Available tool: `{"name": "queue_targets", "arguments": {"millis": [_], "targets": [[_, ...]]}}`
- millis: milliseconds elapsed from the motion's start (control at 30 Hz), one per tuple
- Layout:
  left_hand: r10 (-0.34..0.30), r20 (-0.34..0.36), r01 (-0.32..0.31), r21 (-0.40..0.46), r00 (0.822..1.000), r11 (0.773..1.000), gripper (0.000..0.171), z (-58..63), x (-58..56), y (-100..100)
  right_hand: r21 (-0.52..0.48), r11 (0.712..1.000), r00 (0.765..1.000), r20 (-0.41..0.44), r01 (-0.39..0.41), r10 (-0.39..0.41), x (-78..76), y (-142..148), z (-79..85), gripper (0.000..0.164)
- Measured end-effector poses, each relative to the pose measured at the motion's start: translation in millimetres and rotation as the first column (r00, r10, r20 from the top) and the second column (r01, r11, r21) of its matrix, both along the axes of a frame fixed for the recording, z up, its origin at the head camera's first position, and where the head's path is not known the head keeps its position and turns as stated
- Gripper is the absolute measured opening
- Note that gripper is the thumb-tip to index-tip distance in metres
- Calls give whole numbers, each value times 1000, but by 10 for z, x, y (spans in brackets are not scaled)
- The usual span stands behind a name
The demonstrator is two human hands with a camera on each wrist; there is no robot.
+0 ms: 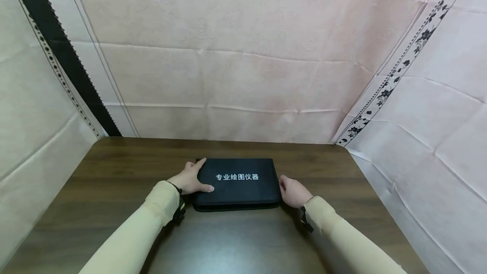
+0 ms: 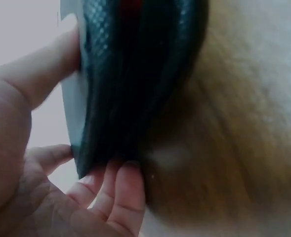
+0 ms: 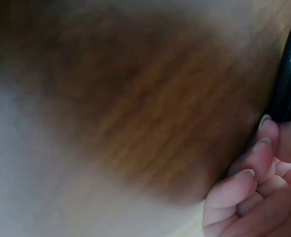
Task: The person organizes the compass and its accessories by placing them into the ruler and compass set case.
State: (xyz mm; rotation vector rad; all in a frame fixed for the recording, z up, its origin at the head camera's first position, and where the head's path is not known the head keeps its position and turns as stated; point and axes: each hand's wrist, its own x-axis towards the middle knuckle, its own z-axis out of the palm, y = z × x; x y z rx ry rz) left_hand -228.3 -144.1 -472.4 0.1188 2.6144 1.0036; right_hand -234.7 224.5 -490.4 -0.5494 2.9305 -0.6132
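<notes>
A black drawing-instrument case (image 1: 238, 191) with white Chinese lettering lies flat on the wooden table. My left hand (image 1: 191, 179) grips its left end, thumb on the cover. In the left wrist view, the fingers of that hand (image 2: 61, 182) curl against the end of the case (image 2: 101, 98); a dark gap runs between its two halves, with a bit of red inside. At the right side, my right hand (image 1: 294, 191) has curled fingers and pinches at the edge. The right wrist view shows these fingers (image 3: 234, 190) against the case (image 3: 288, 74); what lies between the tips is hidden.
The brown wooden table (image 1: 125, 172) extends around the case. Pale creased cloth (image 1: 236, 79) hangs behind it and at both sides, with a black strip (image 1: 64, 50) at left and a floral border (image 1: 403, 62) at right.
</notes>
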Motion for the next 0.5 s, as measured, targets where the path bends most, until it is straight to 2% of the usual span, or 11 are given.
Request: {"name": "queue_targets", "arguments": {"millis": [233, 500], "targets": [[10, 19, -10, -25, 1000, 1000, 113, -18, 14, 54, 30, 999, 999, -25, -38, 39, 70, 61, 0, 16], [18, 31, -17, -40, 999, 999, 112, 3, 5, 26, 53, 995, 996, -22, -86, 88, 259, 57, 76, 15]]}}
